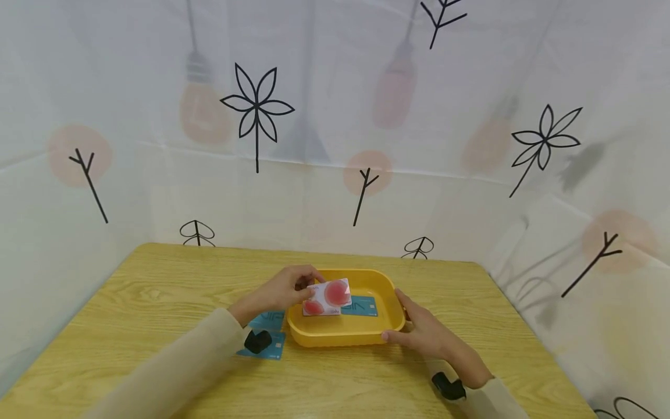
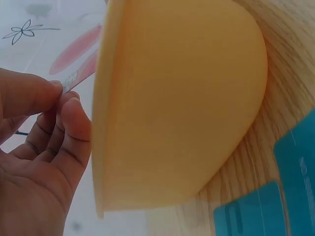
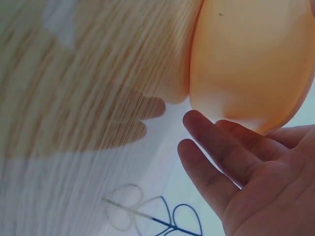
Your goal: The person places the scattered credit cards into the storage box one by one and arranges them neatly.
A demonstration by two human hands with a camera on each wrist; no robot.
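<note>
A white card with pink circles (image 1: 335,294) is held over the left part of a yellow plastic basin (image 1: 384,333). My left hand (image 1: 287,288) pinches its left edge between thumb and fingers, as the left wrist view shows at the card's end (image 2: 78,76) beside the basin's rim. At the basin's right end rests my right hand (image 1: 429,331), thumb at the front corner and fingers along the side. Those fingers (image 3: 221,152) look nearly straight in the right wrist view. Inside the basin lies a blue card (image 1: 363,306), partly covered by the white one.
Two more blue cards lie on the wooden table (image 1: 335,384) left of the basin, the nearer card (image 1: 274,349) partly behind the left wrist. A white cloth with plant drawings (image 1: 314,116) hangs around the table's back and sides.
</note>
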